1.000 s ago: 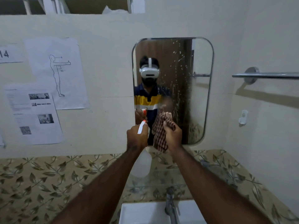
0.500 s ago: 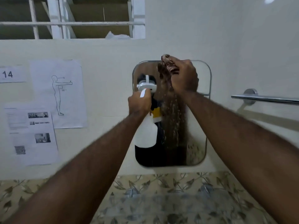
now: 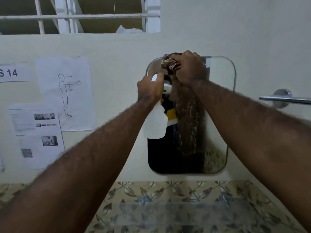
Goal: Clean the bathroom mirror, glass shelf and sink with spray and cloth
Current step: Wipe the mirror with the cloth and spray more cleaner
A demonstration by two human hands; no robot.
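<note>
With the right hand [image 3: 190,68] clamped on the bunched brown checked cloth [image 3: 170,63] at the top edge of the rounded wall mirror [image 3: 217,101], and left-hand fingers [image 3: 149,89] wrapped around the white plastic spray bottle [image 3: 155,122] before the mirror's left side, unwiped droplet runs below the cloth may dry into streaks.

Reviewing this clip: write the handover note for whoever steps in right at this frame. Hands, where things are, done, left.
Left hand: shut on the white spray bottle, held up in front of the mirror.
Right hand: shut on the bunched checked cloth, pressed at the mirror's top edge.
Done: mirror sprayed; drips run down its middle.
Left: wipe the mirror down from the top, then the glass shelf below it. The sink is out of view, so its state cannot be told.
</note>
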